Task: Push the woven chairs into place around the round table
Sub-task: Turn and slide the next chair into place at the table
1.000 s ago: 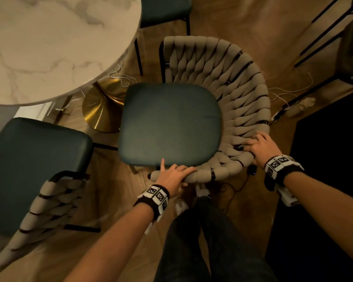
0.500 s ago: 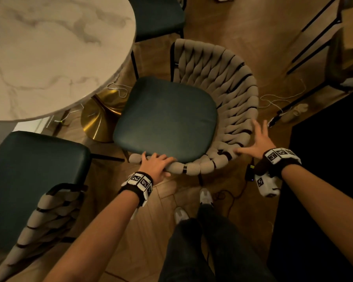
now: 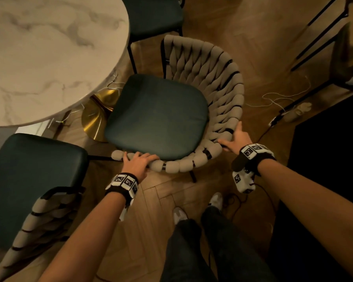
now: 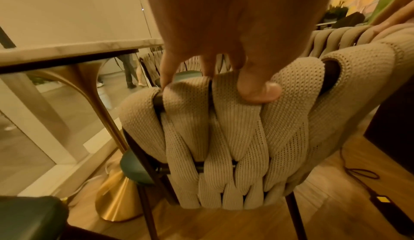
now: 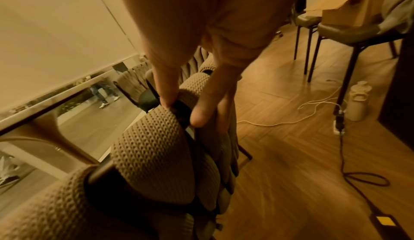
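Observation:
The woven chair [image 3: 157,117] has a dark green seat and a beige woven back, and its front corner sits near the gold pedestal [image 3: 98,117] of the round marble table [image 3: 39,58]. My left hand [image 3: 140,160] grips the left end of the back rim. In the left wrist view the left hand [image 4: 212,84] has fingers curled over the top of the woven back [image 4: 235,137] and the thumb behind it. My right hand [image 3: 237,137] presses straight fingers against the outside of the back on the right. The right hand [image 5: 186,105] lies along the rim [image 5: 152,155].
A second woven chair [image 3: 35,180] stands at lower left, close to the first. Another green seat [image 3: 151,15] is tucked in at the top. Black chair legs [image 3: 314,37], a white cable [image 3: 283,96], a bottle [image 3: 300,110] and dark furniture [image 3: 324,159] are to the right. My feet [image 3: 179,213] stand behind the chair.
The chair has slid a little toward the table. My right hand let go of the rim and now lies flat against the back's outside. The left hand kept its grip.

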`<state>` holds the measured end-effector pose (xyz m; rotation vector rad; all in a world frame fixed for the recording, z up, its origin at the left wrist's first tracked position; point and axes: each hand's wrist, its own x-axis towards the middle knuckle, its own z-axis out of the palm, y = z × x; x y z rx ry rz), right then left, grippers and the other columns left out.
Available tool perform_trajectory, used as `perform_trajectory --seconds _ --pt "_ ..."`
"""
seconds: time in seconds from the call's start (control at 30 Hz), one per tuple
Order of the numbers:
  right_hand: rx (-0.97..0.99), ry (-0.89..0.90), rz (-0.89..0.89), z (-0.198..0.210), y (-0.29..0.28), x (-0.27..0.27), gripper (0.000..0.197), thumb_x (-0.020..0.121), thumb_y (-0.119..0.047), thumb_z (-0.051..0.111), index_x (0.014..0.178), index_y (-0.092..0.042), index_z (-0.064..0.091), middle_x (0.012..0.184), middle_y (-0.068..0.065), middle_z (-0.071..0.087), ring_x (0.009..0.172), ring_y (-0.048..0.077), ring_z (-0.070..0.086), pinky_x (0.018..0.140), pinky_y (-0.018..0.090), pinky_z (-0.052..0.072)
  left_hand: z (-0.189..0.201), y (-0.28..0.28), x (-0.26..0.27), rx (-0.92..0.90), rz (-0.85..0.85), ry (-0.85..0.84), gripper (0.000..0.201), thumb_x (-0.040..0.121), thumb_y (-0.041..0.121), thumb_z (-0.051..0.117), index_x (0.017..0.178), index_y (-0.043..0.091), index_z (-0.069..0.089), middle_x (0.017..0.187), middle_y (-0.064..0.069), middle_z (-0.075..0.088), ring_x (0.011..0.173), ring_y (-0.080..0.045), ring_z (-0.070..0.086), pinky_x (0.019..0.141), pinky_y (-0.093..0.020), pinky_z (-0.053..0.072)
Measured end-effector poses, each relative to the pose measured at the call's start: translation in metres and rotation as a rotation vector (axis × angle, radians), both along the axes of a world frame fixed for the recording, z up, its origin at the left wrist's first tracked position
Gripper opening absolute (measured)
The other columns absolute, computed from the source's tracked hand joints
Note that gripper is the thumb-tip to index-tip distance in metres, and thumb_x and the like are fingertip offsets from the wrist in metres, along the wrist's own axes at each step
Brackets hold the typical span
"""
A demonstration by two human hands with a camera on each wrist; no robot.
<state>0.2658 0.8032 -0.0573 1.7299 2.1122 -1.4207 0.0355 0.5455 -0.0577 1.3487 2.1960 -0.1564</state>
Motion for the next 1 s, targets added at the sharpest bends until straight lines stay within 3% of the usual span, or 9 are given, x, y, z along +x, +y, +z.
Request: perform_trajectory --seconds 0.03,0.1,0.17,0.27,0.37,0.5,0.63,0.8,1.0 --pt "-0.003 0.002 0.001 -0.001 0.001 -0.003 0.108 0.081 -0.021 0.072 0.148 -0.014 -0.013 0.138 0.022 0.046 0.105 0.035 0.062 0.046 0.018 0.055 0.003 0.004 0.000 -0.023 0.008 0.011 0.055 0.085 0.009 0.056 0.127 0.041 0.041 0.137 0.005 0.050 0.130 -0.026 0.039 0.110 -0.073 0.010" --pt "0.002 -0.033 0.049 -0.002 0.004 -0.003 0.107 0.082 -0.027 0.070 0.147 -0.013 -0.014 0.140 0.023 0.044 0.110 0.038 0.059 0.073 0.035 0.059 0.010 0.016 0.007 -0.080 -0.002 0.035 0.058 0.082 0.005 0.054 0.128 0.038 0.041 0.136 0.003 0.051 0.128 -0.028 0.040 0.112 -0.070 0.012" --pt "0.044 -0.076 0.156 0.000 0.010 0.006 0.103 0.084 -0.033 0.067 0.148 -0.010 -0.011 0.146 0.023 0.039 0.123 0.037 0.051 0.096 0.040 0.047 0.017 0.035 0.025 -0.093 -0.006 0.021 0.058 0.082 0.008 0.054 0.130 0.036 0.039 0.139 0.001 0.049 0.130 -0.027 0.040 0.113 -0.066 0.016" --pt "0.088 -0.065 0.267 0.008 0.026 0.025 0.096 0.085 -0.035 0.065 0.149 -0.009 -0.001 0.155 0.018 0.023 0.136 0.034 0.036 0.111 0.041 0.034 0.025 0.080 0.063 -0.020 0.025 -0.072 0.064 0.080 0.009 0.055 0.135 0.034 0.036 0.144 0.000 0.045 0.133 -0.025 0.038 0.113 -0.058 0.022" --pt "0.166 -0.048 0.330 0.015 0.052 0.041 0.085 0.087 -0.034 0.063 0.148 -0.011 0.010 0.153 0.017 0.028 0.136 0.033 0.037 0.110 0.041 0.035 0.034 0.137 0.098 0.171 0.047 -0.138 0.067 0.075 0.003 0.051 0.133 0.033 0.038 0.136 -0.002 0.051 0.127 -0.026 0.045 0.107 -0.049 0.033" --pt "0.251 -0.154 0.389 0.023 0.087 0.059 0.062 0.087 -0.039 0.059 0.140 -0.022 0.032 0.118 0.017 0.058 0.106 0.033 0.058 0.090 0.042 0.049 0.044 0.205 0.132 0.286 0.068 -0.194 0.060 0.079 0.003 0.047 0.133 0.029 0.040 0.134 -0.004 0.051 0.124 -0.028 0.045 0.100 -0.049 0.039" --pt "0.216 -0.194 0.494 0.024 0.121 0.070 0.048 0.085 -0.035 0.060 0.129 -0.023 0.045 0.126 0.012 0.057 0.116 0.031 0.054 0.099 0.043 0.046 0.045 0.260 0.153 0.305 0.028 -0.258 0.051 0.085 0.006 0.046 0.133 0.022 0.042 0.135 -0.008 0.051 0.125 -0.029 0.043 0.102 -0.047 0.039" --pt "0.142 -0.264 0.562 0.023 0.195 0.075 0.046 0.085 -0.027 0.060 0.128 -0.021 0.045 0.134 0.007 0.048 0.121 0.026 0.050 0.103 0.039 0.043 0.043 0.346 0.151 0.293 -0.097 -0.320 0.043 0.083 0.006 0.045 0.122 0.022 0.051 0.125 -0.008 0.057 0.117 -0.028 0.052 0.100 -0.044 0.044" --pt "0.085 -0.440 0.680 0.015 0.327 0.067 0.049 0.087 -0.027 0.058 0.132 -0.021 0.041 0.136 0.006 0.043 0.123 0.025 0.048 0.104 0.038 0.043 0.038 0.464 0.125 0.144 -0.048 -0.395 0.038 0.087 0.001 0.040 0.117 0.018 0.056 0.124 -0.011 0.057 0.115 -0.029 0.052 0.100 -0.041 0.045"
